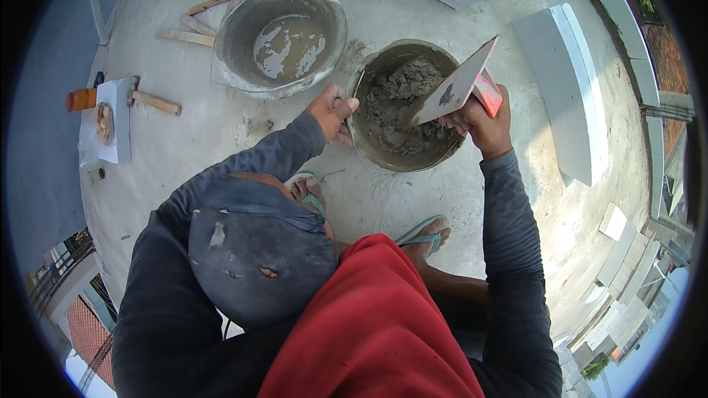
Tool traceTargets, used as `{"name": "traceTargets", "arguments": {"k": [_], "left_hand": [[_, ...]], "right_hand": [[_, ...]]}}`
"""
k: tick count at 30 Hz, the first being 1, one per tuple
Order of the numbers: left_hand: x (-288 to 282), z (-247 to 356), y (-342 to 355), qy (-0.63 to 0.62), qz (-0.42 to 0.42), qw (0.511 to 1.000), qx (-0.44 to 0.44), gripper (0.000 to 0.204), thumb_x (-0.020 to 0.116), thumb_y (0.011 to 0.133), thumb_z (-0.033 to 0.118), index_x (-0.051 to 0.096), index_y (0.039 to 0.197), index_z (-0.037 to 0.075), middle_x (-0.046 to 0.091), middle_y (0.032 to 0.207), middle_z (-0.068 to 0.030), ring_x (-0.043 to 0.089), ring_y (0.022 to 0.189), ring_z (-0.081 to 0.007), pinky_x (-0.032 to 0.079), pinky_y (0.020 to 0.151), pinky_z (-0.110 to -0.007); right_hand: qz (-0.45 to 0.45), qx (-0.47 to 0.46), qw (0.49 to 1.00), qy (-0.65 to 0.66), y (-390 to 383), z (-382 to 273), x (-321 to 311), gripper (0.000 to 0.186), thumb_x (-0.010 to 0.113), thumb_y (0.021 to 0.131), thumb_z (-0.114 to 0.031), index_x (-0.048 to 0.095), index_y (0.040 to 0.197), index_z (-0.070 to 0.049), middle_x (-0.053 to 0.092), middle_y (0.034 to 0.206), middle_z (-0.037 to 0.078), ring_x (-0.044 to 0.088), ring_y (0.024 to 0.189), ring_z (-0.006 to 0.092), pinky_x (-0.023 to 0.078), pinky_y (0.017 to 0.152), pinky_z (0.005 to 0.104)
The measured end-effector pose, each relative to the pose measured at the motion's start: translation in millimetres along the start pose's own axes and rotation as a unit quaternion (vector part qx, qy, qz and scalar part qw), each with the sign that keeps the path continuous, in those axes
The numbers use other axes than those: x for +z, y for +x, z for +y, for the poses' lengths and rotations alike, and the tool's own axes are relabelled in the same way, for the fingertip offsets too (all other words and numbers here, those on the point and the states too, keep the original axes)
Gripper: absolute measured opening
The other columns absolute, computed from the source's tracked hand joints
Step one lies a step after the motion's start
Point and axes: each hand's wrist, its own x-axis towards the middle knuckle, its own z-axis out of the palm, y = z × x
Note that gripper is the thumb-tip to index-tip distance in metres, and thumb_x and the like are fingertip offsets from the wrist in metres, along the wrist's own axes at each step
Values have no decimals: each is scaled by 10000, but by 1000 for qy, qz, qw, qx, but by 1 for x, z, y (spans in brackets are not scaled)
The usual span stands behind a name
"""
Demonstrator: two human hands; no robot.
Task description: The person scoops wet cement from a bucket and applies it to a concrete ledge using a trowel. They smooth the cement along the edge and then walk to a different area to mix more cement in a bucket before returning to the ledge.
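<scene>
A dark bucket (359, 140) of wet grey mortar (405, 99) stands on the floor in front of my feet. My left hand (333, 113) grips its left rim, with the thumb up along the edge. In my right hand (483, 124) is a plastering trowel (457, 85), its red handle inside my closed fingers. The trowel's flat plate is tilted up over the bucket's right side, and its lower corner is at the mortar. A dark smear of mortar marks the plate.
A wider bucket (335, 37) with cloudy water stands at the upper left, beside wooden sticks (188, 35). A hammer (156, 102) lies by a white block (122, 144) with gloves (105, 124) on it. Large pale blocks (568, 96) line the right. My sandalled feet (428, 236) are close below.
</scene>
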Motion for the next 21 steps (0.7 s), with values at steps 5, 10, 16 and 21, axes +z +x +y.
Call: {"name": "traceTargets", "arguments": {"k": [5,10,16,21], "left_hand": [[17,-36,-29,-111,-163,973,-121,538,634,1001,365,450,1359,8,670,1159,-154,723,949,-254,612,860,-437],[26,-36,-20,102,-283,942,-148,588,701,957,404,534,1337,-12,693,1157,-157,703,994,-224,574,868,-366],[-14,-2,-17,142,-100,984,-32,644,665,938,539,554,1278,3,685,1049,-83,667,912,-170,555,780,-326],[11,38,38,245,70,958,130,473,596,997,474,579,1208,52,639,886,-92,630,786,-163,540,699,-310]], "right_hand": [[262,-115,944,167,-27,-14,11,208,569,927,-134,569,790,22,417,508,27,411,410,123,420,447,312],[352,-80,917,-172,29,93,34,253,626,916,-134,613,708,9,560,589,48,485,452,107,424,447,297],[383,-98,909,137,26,16,50,188,654,902,-84,634,748,21,612,627,34,533,474,92,420,434,266],[306,-87,948,30,-1,126,65,149,660,873,-69,644,761,29,631,617,48,598,519,122,469,494,293]]}}
